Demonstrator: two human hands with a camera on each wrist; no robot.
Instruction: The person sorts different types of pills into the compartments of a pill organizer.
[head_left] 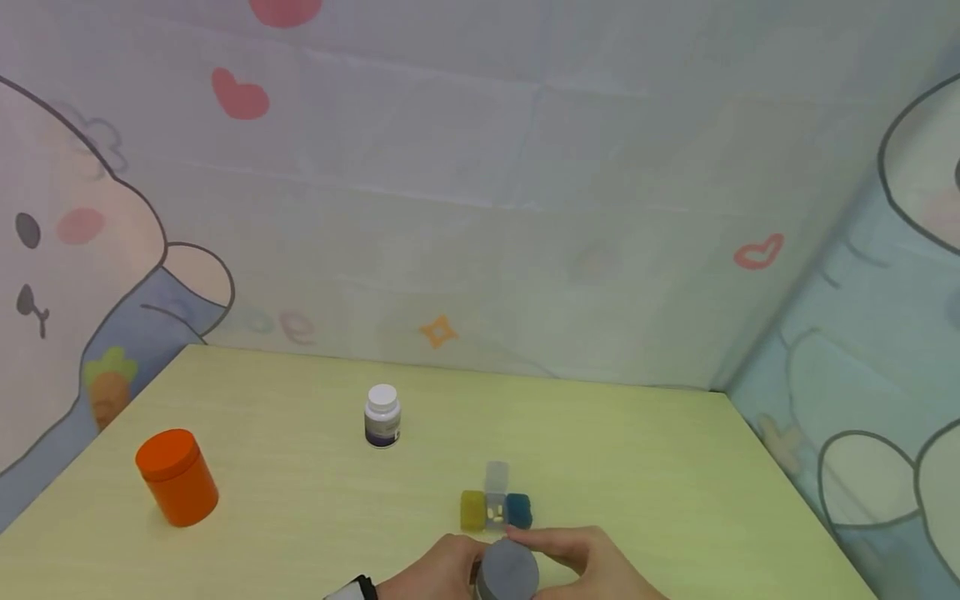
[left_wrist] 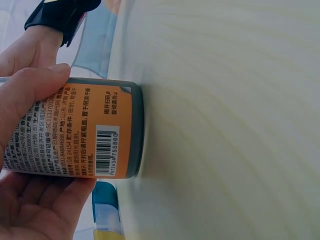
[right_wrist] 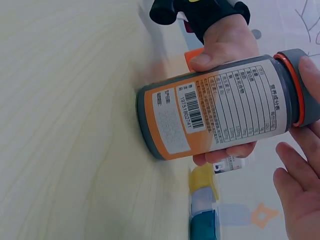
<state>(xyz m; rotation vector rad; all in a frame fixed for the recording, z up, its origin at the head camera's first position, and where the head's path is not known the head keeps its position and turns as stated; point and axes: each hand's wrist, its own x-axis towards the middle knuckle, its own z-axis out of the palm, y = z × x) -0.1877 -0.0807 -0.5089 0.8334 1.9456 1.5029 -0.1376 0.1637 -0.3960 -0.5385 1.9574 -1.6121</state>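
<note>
While both my hands close round it, the scene runs outward like this:

Grey bottle (head_left: 507, 572): it stands upright on the desk (head_left: 675, 483), right between my hands, its base touching the wood; an orange label with a barcode wraps it, and a grey cap with an orange ring tops it.

Left hand (head_left: 435, 571): my thumb and fingers are curled round the bottle's body, gripping the label; a dark strap sits at my wrist.

Right hand (head_left: 581, 562): my fingers are curled at the cap, touching its rim, with my palm just beside the bottle.

Pill box (head_left: 496, 508): just beyond my hands, a row of three small compartments, yellow on the left, clear in the middle, blue on the right; the clear one's lid stands open, with small pale pieces inside.

White bottle (head_left: 382, 416): farther off and to the left of my hands, upright, white cap, dark label.

Orange jar (head_left: 177, 477): well away to the left of my left hand, upright, lid on.
</note>
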